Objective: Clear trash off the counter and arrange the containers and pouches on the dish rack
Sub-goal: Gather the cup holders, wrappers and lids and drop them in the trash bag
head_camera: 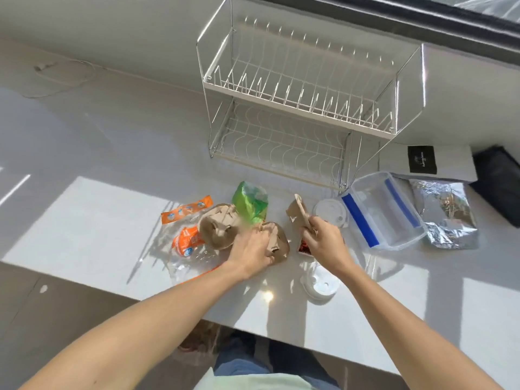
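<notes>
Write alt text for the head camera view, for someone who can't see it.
Two bare hands gather trash on a white counter: the left hand grips a brown pulp cup carrier, the right hand a crumpled brown paper piece. Behind stands an empty wire dish rack, with a clear container and a foil pouch to the right.

Both bare forearms reach forward and converge toward the middle. The left hand lies palm down with its fingers curled. The right hand is closed in a grip, the wrist slightly bent; its fingertips seem hidden.
</notes>
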